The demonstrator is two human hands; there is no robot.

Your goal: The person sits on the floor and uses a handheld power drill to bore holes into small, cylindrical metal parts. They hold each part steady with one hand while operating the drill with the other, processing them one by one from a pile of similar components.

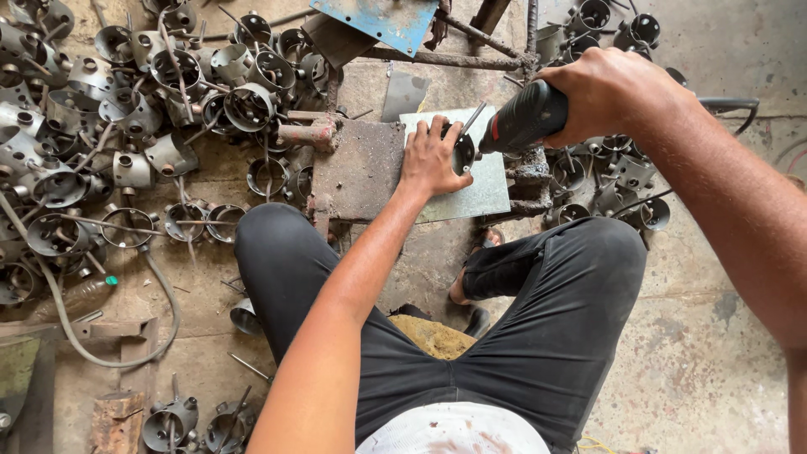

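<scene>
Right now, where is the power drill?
In the head view, upper centre-right: the power drill is in the right hand, its bit aimed at the small metal cup under the left hand.

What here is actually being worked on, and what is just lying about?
In use:
left hand pressing a small round metal cup onto the grey metal plate
right hand gripping the black power drill

Lying about:
heap of round metal cups
grey hose
blue metal sheet
</scene>
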